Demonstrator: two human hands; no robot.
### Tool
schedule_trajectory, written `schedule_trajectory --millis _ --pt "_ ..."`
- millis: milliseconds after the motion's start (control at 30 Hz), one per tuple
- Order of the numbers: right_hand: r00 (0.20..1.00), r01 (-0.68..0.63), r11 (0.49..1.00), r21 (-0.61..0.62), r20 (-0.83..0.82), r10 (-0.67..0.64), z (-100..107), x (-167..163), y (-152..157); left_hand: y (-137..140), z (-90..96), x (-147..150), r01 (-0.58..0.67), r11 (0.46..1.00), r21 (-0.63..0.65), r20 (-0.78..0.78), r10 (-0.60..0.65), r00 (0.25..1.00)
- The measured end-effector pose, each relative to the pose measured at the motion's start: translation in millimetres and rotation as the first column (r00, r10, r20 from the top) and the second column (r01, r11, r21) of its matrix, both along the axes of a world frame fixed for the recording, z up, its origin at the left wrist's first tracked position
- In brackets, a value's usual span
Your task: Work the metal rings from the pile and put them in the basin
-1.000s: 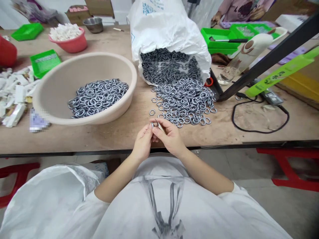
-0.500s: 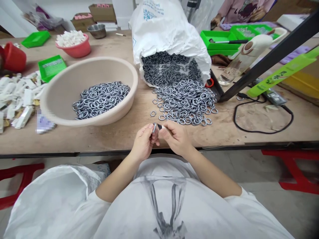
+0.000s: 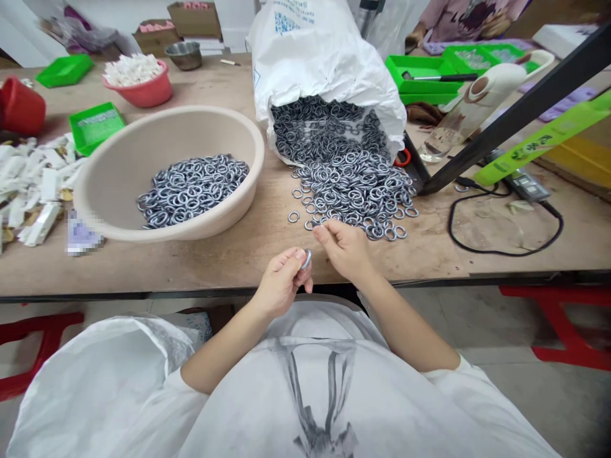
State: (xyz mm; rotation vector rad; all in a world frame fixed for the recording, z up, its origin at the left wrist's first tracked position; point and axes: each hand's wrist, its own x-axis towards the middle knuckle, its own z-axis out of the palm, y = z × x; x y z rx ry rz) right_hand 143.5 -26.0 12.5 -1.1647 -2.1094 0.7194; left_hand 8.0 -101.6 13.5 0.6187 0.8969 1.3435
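My left hand [image 3: 279,283] is closed near the table's front edge, pinching one grey metal ring [image 3: 308,259] between thumb and fingers. To its right and a little higher, my right hand [image 3: 348,253] is closed too. A small dark thing shows at its fingertips, too small to name. That hand reaches over the near side of a loose pile of metal rings [image 3: 353,184], which spills from a white sack [image 3: 324,63] lying on its side. Left of the pile stands a large beige basin [image 3: 109,216] with many similar rings [image 3: 195,187] in it.
White pieces [image 3: 42,184], green trays [image 3: 95,127] and a red bowl [image 3: 147,92] lie to the left. On the right are a black post [image 3: 501,121], a spray bottle [image 3: 477,108] and a cable [image 3: 451,222]. Another person [image 3: 470,22] sits across the table.
My hands have parted. The right has moved up and right toward the ring pile with the dark thing; the left has shifted slightly down and right, still holding its ring.
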Motion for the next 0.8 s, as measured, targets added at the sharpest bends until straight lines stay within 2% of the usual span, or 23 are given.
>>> schedule_trajectory --millis 100,233,333,400,433,500,567,600,667,733,800 --pt "0.991 0.053 0.999 0.008 0.121 -0.054 0.0 -5.4 19.3 0.4 -0.1 -7.7 -0.023 1.000 -0.005 0.013 0.023 1.000" --pt "0.926 -0.053 0.993 0.104 0.377 0.010 1.3 -33.7 38.0 5.9 -1.6 -28.7 -0.135 0.989 -0.055 -0.003 0.135 0.991" --pt "0.838 -0.121 0.989 0.087 0.543 0.055 1.6 -56.0 48.5 7.9 -3.4 -41.8 -0.181 0.980 -0.083 0.009 0.183 0.983" --pt "0.814 -0.119 0.991 0.066 0.578 0.059 2.5 -62.3 52.9 8.0 -4.3 -47.3 -0.207 0.972 -0.114 0.029 0.212 0.977" --pt "0.827 -0.107 0.992 0.063 0.559 0.053 3.3 -62.0 53.8 8.1 -4.6 -49.0 -0.218 0.966 -0.136 0.045 0.226 0.973" --pt "0.903 -0.096 0.995 0.025 0.424 0.076 5.5 -55.6 51.9 8.8 -4.6 -50.1 -0.208 0.959 -0.191 0.087 0.228 0.970" --pt "0.977 -0.156 0.983 -0.101 0.129 0.169 7.4 -44.7 44.6 10.2 -4.0 -47.5 -0.149 0.958 -0.245 0.134 0.186 0.973" --pt "0.974 -0.225 0.957 -0.184 -0.059 0.217 8.0 -39.1 39.2 11.0 -3.6 -44.7 -0.100 0.959 -0.266 0.157 0.145 0.977" --pt "0.889 -0.385 0.860 -0.335 -0.386 0.247 7.8 -29.7 26.7 11.9 -2.8 -36.8 0.034 0.957 -0.288 0.192 0.023 0.981" --pt "0.816 -0.466 0.785 -0.407 -0.540 0.205 5.7 -24.0 14.9 11.1 -2.0 -27.7 0.178 0.944 -0.277 0.217 -0.119 0.969" --pt "0.803 -0.455 0.795 -0.401 -0.572 0.170 2.7 -21.3 6.1 8.9 -1.3 -19.7 0.261 0.934 -0.243 0.228 -0.206 0.952"
